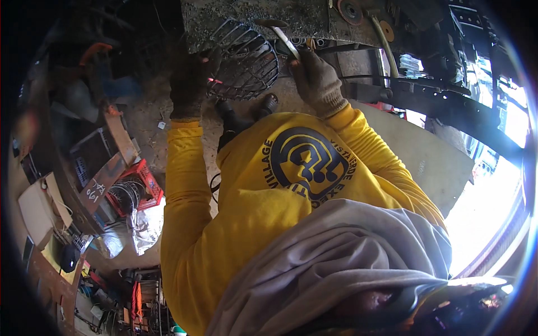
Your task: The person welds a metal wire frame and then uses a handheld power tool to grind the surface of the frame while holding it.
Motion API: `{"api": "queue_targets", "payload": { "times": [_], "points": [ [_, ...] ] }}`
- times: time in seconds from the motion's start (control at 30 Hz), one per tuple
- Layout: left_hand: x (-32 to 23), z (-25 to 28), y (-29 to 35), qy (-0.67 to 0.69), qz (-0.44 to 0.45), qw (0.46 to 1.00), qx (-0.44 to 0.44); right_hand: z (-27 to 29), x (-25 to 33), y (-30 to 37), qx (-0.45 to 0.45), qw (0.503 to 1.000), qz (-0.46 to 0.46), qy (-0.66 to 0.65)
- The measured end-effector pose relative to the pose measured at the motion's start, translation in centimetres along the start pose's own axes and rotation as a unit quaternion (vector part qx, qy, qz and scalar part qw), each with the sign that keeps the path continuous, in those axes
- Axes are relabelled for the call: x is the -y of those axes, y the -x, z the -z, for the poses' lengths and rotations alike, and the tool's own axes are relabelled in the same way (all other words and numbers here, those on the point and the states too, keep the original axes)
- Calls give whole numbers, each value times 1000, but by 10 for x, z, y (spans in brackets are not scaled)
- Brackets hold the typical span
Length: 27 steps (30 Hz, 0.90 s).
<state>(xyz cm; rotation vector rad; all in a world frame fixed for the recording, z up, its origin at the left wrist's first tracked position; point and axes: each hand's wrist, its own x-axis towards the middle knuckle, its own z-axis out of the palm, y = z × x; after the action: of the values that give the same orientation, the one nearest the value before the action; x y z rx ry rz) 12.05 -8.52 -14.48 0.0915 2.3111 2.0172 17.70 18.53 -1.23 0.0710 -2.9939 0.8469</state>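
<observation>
A round dark metal grate point(246, 61), made of crossed bars inside a ring, stands tilted at the near edge of the workbench point(207, 11). My left hand point(189, 84), in a dark glove, is closed at the grate's left edge; its fingers are partly lost in shadow. In my right hand point(318, 81), gloved in grey-brown knit, is a hammer point(287, 41) with a pale handle and a dark, narrow head. The hammer's head lies over the bench just beyond the grate's upper right rim.
A grinding disc point(351, 11) and a long handled tool point(383, 45) lie on the bench at the right. A red crate point(147, 182) with coiled wire stands at the left. A pale board point(417, 151) is beside my right arm. My shoes point(269, 104) show below the grate.
</observation>
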Motion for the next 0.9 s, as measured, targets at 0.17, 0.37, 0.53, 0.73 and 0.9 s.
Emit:
{"api": "queue_targets", "payload": {
  "times": [0.17,0.37,0.53,0.73,0.9],
  "points": [
    [8,0,-1,15,-1,1000,21,9,20,5,-87,992,90,19],
    [-24,2,1,-131,-64,989,-4,-5,9,5,-25,996,30,86],
    [-13,1,0,-143,-65,988,0,-13,14,12,-99,992,70,42],
    [8,1,-5,-187,-149,971,-9,-10,21,11,-107,990,73,57],
    [10,-4,-1,-156,-105,982,-1,-20,9,17,-59,995,0,77]
  ]
}}
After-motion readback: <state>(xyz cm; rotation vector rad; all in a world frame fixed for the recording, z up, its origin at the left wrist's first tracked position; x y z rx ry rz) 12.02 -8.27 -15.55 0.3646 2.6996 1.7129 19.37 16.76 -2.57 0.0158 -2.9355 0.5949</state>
